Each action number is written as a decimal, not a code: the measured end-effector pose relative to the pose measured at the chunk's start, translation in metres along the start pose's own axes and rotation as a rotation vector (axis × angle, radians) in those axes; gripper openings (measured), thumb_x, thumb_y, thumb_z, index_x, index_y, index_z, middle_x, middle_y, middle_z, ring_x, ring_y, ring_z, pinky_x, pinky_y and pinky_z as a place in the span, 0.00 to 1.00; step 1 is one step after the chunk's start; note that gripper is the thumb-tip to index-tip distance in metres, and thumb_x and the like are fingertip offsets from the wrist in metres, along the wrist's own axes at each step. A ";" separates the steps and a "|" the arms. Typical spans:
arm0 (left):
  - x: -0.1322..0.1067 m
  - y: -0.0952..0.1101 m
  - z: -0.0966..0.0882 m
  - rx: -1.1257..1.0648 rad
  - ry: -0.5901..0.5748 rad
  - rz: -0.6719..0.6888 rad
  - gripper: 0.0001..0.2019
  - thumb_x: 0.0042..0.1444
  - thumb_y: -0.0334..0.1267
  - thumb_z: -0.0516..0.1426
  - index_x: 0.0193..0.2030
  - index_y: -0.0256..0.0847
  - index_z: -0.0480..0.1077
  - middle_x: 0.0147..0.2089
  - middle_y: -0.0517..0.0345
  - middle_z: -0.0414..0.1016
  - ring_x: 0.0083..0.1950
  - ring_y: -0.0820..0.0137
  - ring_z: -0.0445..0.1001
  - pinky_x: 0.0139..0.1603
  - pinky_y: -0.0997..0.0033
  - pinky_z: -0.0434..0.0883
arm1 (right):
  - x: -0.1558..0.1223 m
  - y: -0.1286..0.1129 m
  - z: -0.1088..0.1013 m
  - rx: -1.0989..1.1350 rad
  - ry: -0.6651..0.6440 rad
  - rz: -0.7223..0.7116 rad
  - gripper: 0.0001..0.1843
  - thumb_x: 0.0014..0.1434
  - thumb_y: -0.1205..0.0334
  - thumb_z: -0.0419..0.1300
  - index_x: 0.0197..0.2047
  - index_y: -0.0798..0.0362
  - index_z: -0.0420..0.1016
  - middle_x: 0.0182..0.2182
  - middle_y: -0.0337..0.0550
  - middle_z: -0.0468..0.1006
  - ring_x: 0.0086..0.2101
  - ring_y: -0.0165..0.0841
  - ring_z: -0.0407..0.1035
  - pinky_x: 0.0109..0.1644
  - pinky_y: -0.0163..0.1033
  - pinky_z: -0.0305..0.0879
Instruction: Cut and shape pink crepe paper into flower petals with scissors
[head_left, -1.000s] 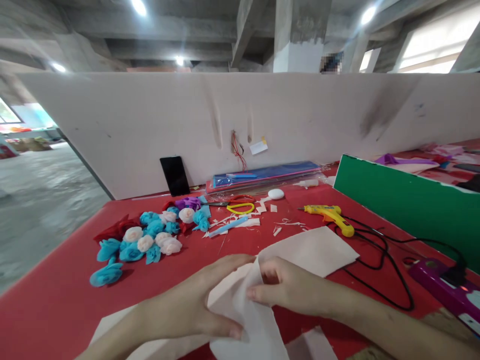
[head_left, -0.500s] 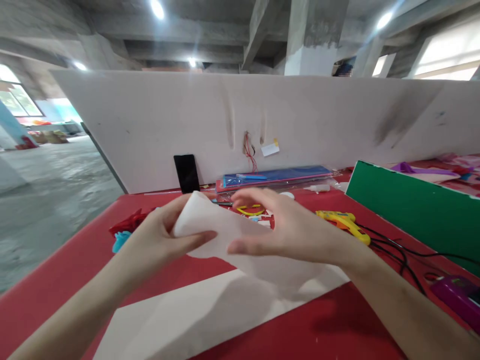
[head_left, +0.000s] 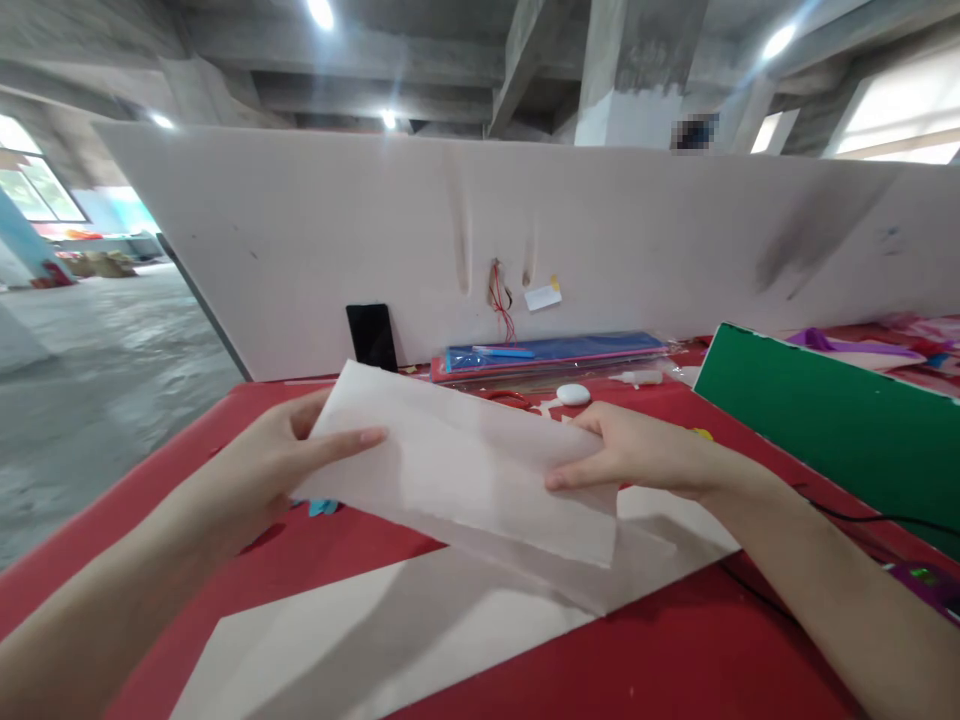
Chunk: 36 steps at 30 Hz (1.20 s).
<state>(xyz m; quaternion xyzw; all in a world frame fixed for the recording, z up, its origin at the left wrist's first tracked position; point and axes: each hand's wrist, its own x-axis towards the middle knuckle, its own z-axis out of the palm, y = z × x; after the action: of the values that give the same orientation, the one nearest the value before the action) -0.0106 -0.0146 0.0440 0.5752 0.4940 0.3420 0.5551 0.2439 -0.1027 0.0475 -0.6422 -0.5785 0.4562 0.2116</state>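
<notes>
Your left grip (head_left: pixel 274 455) is closed on the left end of a pale sheet (head_left: pixel 457 455), thumb lying flat across its face and the other fingers behind it. Your right grip (head_left: pixel 619 450) pinches the same sheet near its right end, thumb on the front and fingers at the upper edge. Between your two hands the sheet hangs tilted above the red tabletop (head_left: pixel 675 650), its left end higher than its right. A second pale layer shows below its lower edge; whether that is a fold of the same sheet, you cannot tell from here.

Under it, a long pale strip (head_left: pixel 360 625) lies slantwise on the tabletop, partly in shadow. Just below your left wrist, a bit of blue material (head_left: pixel 323 507) peeks out from behind the sheet.

Past the sheet's upper edge you have a white oval object (head_left: pixel 573 395), with a small whitish tube (head_left: pixel 641 378) to its right. Behind them lie flat blue packs (head_left: pixel 570 348) in clear wrapping, and a black slab (head_left: pixel 371 337) leans against the pale partition (head_left: pixel 337 220). To your right stands a green board (head_left: pixel 832 430), with a black cord (head_left: pixel 885 518) in front of it.
</notes>
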 end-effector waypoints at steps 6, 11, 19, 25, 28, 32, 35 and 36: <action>0.011 -0.049 -0.003 -0.021 -0.146 -0.344 0.19 0.41 0.45 0.65 0.35 0.37 0.67 0.24 0.60 0.77 0.27 0.67 0.77 0.25 0.75 0.74 | 0.022 0.028 0.012 0.008 0.023 -0.004 0.12 0.42 0.57 0.67 0.27 0.56 0.73 0.27 0.40 0.74 0.28 0.30 0.67 0.27 0.32 0.58; 0.017 -0.087 -0.017 0.014 -0.153 -0.422 0.24 0.29 0.45 0.69 0.33 0.36 0.68 0.25 0.55 0.79 0.27 0.62 0.78 0.26 0.69 0.76 | 0.039 0.058 0.026 0.173 0.056 -0.090 0.11 0.49 0.56 0.61 0.30 0.55 0.68 0.29 0.40 0.74 0.29 0.27 0.66 0.33 0.31 0.60; 0.009 -0.102 -0.020 0.022 -0.205 -0.442 0.23 0.25 0.41 0.70 0.30 0.36 0.71 0.25 0.56 0.80 0.27 0.60 0.78 0.26 0.68 0.77 | 0.037 0.090 0.056 0.266 0.098 -0.050 0.17 0.45 0.58 0.64 0.37 0.55 0.66 0.27 0.37 0.71 0.27 0.26 0.66 0.29 0.30 0.60; 0.012 -0.107 -0.022 0.034 -0.255 -0.444 0.22 0.26 0.40 0.70 0.30 0.35 0.70 0.25 0.55 0.80 0.27 0.61 0.78 0.26 0.68 0.76 | 0.038 0.100 0.071 0.211 0.174 -0.019 0.11 0.49 0.56 0.60 0.27 0.54 0.64 0.20 0.34 0.68 0.17 0.23 0.59 0.19 0.29 0.54; 0.011 -0.107 -0.024 0.044 -0.268 -0.444 0.25 0.28 0.40 0.70 0.36 0.34 0.70 0.27 0.54 0.80 0.28 0.60 0.79 0.26 0.68 0.76 | 0.034 0.094 0.070 0.202 0.217 0.002 0.08 0.50 0.61 0.56 0.25 0.54 0.61 0.17 0.31 0.65 0.15 0.21 0.58 0.17 0.27 0.52; 0.010 -0.107 -0.025 0.056 -0.275 -0.442 0.30 0.29 0.41 0.70 0.42 0.32 0.69 0.29 0.52 0.81 0.30 0.58 0.79 0.28 0.67 0.76 | 0.020 0.077 0.066 0.222 0.152 0.058 0.07 0.51 0.65 0.53 0.24 0.53 0.57 0.15 0.31 0.68 0.11 0.20 0.57 0.13 0.25 0.49; 0.010 -0.108 -0.026 0.048 -0.278 -0.432 0.33 0.28 0.42 0.70 0.43 0.32 0.69 0.30 0.52 0.81 0.33 0.57 0.79 0.30 0.68 0.77 | 0.008 0.070 0.068 0.264 0.062 0.127 0.05 0.52 0.65 0.48 0.26 0.52 0.55 0.13 0.31 0.69 0.10 0.21 0.57 0.11 0.25 0.49; 0.010 -0.108 -0.026 0.042 -0.280 -0.430 0.33 0.28 0.43 0.70 0.43 0.32 0.69 0.31 0.52 0.81 0.33 0.58 0.79 0.30 0.68 0.77 | 0.005 0.070 0.069 0.274 0.042 0.149 0.04 0.53 0.65 0.47 0.27 0.52 0.55 0.13 0.31 0.68 0.09 0.22 0.57 0.10 0.25 0.49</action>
<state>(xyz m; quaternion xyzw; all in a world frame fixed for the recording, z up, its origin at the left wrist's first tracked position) -0.0526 -0.0086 -0.0588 0.5100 0.5303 0.1226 0.6660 0.2252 -0.1326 -0.0442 -0.6579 -0.4569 0.5317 0.2750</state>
